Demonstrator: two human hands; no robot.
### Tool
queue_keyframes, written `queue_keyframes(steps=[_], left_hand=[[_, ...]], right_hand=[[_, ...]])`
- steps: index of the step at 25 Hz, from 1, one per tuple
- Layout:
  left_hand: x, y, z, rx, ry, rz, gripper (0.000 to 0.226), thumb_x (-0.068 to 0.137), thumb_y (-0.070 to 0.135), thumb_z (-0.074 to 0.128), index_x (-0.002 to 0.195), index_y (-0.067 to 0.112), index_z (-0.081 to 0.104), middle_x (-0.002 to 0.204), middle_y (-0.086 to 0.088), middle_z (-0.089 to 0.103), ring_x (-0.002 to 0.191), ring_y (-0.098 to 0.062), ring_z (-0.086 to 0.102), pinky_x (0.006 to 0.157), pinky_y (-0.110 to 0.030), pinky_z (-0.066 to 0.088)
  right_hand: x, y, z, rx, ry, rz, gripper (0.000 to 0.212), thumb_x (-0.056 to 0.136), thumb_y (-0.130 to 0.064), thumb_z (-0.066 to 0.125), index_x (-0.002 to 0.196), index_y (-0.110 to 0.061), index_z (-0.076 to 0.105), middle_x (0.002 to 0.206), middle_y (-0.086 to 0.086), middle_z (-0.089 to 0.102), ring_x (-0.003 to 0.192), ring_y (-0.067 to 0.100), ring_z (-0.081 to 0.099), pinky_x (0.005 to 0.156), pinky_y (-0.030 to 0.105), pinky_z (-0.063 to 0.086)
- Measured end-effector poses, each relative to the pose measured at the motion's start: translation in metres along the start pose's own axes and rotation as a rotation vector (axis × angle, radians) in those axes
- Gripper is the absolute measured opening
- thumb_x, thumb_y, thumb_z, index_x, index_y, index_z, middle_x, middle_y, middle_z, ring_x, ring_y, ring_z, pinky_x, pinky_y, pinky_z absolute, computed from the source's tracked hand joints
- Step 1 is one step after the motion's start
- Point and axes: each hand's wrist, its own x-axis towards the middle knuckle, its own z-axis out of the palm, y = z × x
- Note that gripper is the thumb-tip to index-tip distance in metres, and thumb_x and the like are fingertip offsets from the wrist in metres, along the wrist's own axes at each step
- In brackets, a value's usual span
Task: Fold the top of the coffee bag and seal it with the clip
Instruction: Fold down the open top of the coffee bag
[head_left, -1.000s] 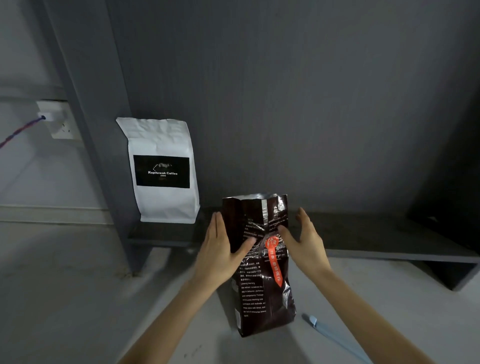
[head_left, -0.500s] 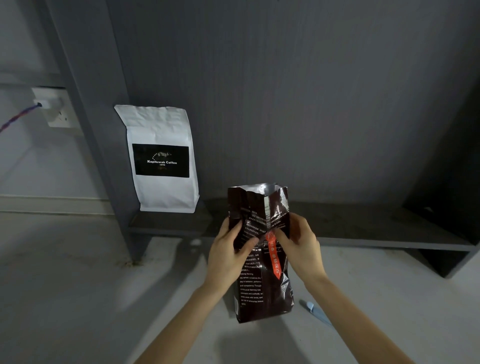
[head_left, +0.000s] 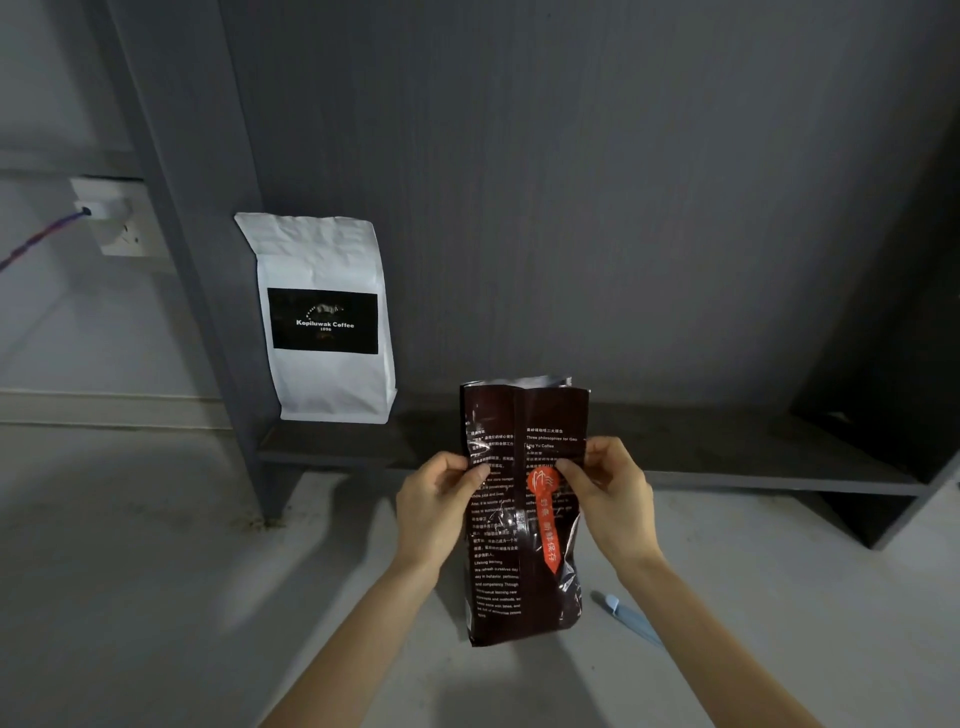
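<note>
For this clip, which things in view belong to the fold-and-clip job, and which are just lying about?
Job:
- dark brown foil coffee bag, top open, unfolded
- left hand and right hand, pinching its sides
- pale blue plastic clip, on the floor, untouched

Lying about:
- white coffee pouch with black label
- white wall socket

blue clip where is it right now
In the head view the blue clip lies on the grey floor, lower right of the dark coffee bag, partly hidden under the right forearm.

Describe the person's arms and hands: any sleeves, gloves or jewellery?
Both forearms are bare as far as the picture shows, with no sleeves in view. The left hand and right hand wear no gloves, and no rings, watch or bracelet can be seen.
</note>
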Motion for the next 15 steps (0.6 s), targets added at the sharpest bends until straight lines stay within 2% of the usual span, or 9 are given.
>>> queue_keyframes(steps=[3, 5, 8, 10, 11, 13, 14, 15], left_hand=[[-0.004, 0.0, -0.002, -0.006, -0.002, 0.041, 0.006, 0.079, 0.013, 0.064, 0.078, 0.009, 0.06, 0.08, -0.008, 0.07, 0.075, -0.016, 0.064, 0.075, -0.032, 0.049], [-0.006, 0.002, -0.004, -0.007, -0.004, 0.061, 0.011, 0.079, 0.012, 0.064, 0.084, 0.016, 0.055, 0.082, -0.007, 0.069, 0.075, -0.013, 0.064, 0.075, -0.028, 0.05], [-0.006, 0.004, -0.011, -0.008, -0.058, 0.071, 0.028, 0.079, 0.015, 0.064, 0.098, 0.027, 0.048, 0.077, 0.0, 0.067, 0.069, 0.0, 0.065, 0.065, -0.008, 0.048], [-0.005, 0.005, -0.012, 0.031, -0.08, 0.083, 0.027, 0.08, 0.018, 0.063, 0.103, 0.026, 0.051, 0.081, 0.003, 0.067, 0.072, 0.002, 0.064, 0.067, -0.006, 0.048], [-0.004, 0.005, -0.013, 0.043, -0.074, 0.084, 0.024, 0.081, 0.018, 0.062, 0.103, 0.024, 0.053, 0.085, 0.003, 0.067, 0.076, -0.001, 0.065, 0.071, -0.009, 0.05], [-0.001, 0.007, -0.012, 0.039, -0.055, 0.073, 0.024, 0.081, 0.018, 0.062, 0.105, 0.018, 0.057, 0.093, 0.0, 0.068, 0.086, -0.007, 0.064, 0.074, -0.013, 0.05], [0.002, 0.007, -0.012, 0.051, -0.052, 0.075, 0.026, 0.081, 0.017, 0.062, 0.107, 0.017, 0.057, 0.096, -0.002, 0.068, 0.09, -0.011, 0.064, 0.073, -0.01, 0.05], [0.003, 0.009, -0.012, 0.08, -0.055, 0.086, 0.028, 0.082, 0.016, 0.061, 0.109, 0.015, 0.056, 0.099, -0.003, 0.067, 0.093, -0.013, 0.063, 0.073, -0.007, 0.048]], right_hand=[[-0.002, 0.0, 0.0, 0.008, -0.004, -0.009, 0.013, 0.078, -0.013, 0.065, 0.081, -0.021, 0.055, 0.078, -0.006, 0.065, 0.074, 0.007, 0.063, 0.057, 0.004, 0.047], [-0.003, 0.001, -0.002, 0.014, -0.003, -0.002, 0.013, 0.078, -0.015, 0.065, 0.083, -0.022, 0.056, 0.08, -0.006, 0.065, 0.077, 0.012, 0.063, 0.059, 0.01, 0.049], [-0.003, 0.001, -0.007, 0.004, -0.057, 0.04, 0.03, 0.078, -0.018, 0.065, 0.106, -0.018, 0.056, 0.097, -0.004, 0.061, 0.089, 0.013, 0.06, 0.067, 0.015, 0.045], [0.0, 0.001, -0.01, -0.033, -0.131, 0.054, 0.037, 0.08, -0.018, 0.063, 0.116, -0.016, 0.054, 0.106, -0.001, 0.06, 0.09, 0.011, 0.058, 0.069, 0.014, 0.043], [0.0, 0.001, -0.011, -0.057, -0.153, 0.049, 0.034, 0.081, -0.017, 0.062, 0.114, -0.015, 0.056, 0.104, 0.0, 0.061, 0.088, 0.009, 0.058, 0.066, 0.011, 0.042], [-0.001, 0.0, -0.012, -0.072, -0.127, 0.04, 0.015, 0.081, -0.016, 0.062, 0.096, -0.016, 0.061, 0.092, -0.001, 0.064, 0.081, 0.005, 0.057, 0.058, 0.007, 0.044], [-0.002, -0.001, -0.012, -0.066, -0.099, 0.049, 0.005, 0.08, -0.015, 0.063, 0.083, -0.017, 0.06, 0.086, -0.001, 0.064, 0.077, 0.006, 0.057, 0.056, 0.005, 0.044], [-0.004, 0.0, -0.011, -0.066, -0.074, 0.051, 0.009, 0.079, -0.015, 0.064, 0.075, -0.018, 0.057, 0.081, -0.001, 0.063, 0.074, 0.006, 0.057, 0.055, 0.004, 0.045]])
